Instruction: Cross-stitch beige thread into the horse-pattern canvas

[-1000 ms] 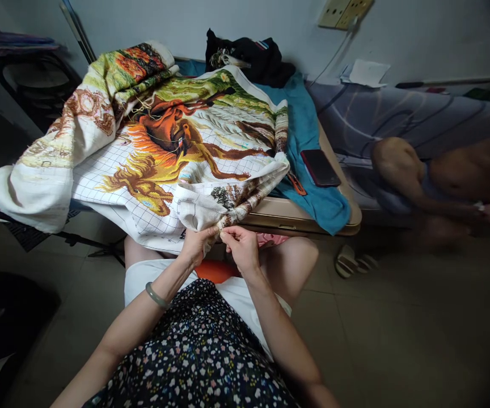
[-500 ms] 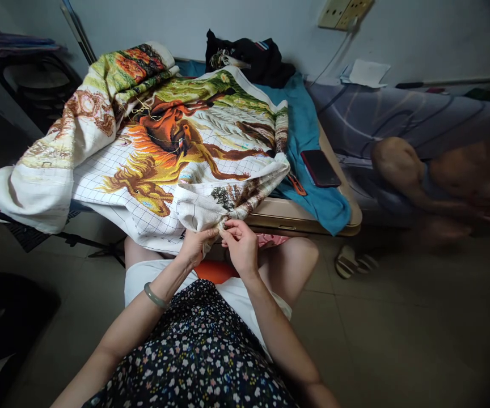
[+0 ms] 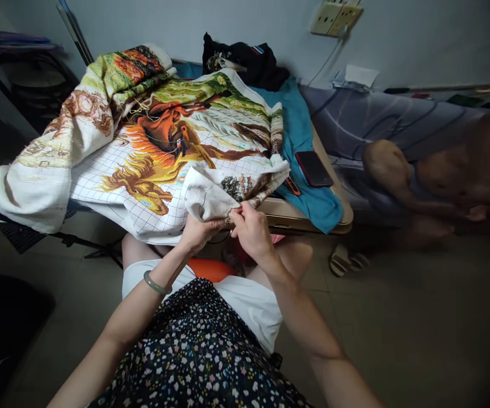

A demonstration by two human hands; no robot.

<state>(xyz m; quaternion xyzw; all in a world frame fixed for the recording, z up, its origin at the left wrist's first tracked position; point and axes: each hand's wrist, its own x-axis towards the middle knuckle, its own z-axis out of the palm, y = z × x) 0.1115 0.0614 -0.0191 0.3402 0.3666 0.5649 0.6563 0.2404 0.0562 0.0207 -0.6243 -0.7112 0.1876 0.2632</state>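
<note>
A large cross-stitch cloth [image 3: 155, 147] with an orange horse picture lies over a small table [image 3: 296, 212] in front of me, its near corner folded up. My left hand [image 3: 198, 233], with a green bangle at the wrist, pinches the folded edge of the cloth from below. My right hand [image 3: 251, 229] is closed in a pinch at the same edge, fingertips touching the cloth beside the left thumb. Whatever it pinches besides the fabric is too small to make out.
A teal towel [image 3: 302, 130] covers the table's right side, with a dark phone [image 3: 313, 169] and an orange-handled tool [image 3: 292, 185] on it. Black clothing [image 3: 249, 59] lies at the back. Another person's legs [image 3: 423, 175] rest on the right. A sandal [image 3: 347, 262] lies on the floor.
Both hands have lifted the folded cloth edge up and slightly right. My right hand moved higher along the edge, and my view shifted a little.
</note>
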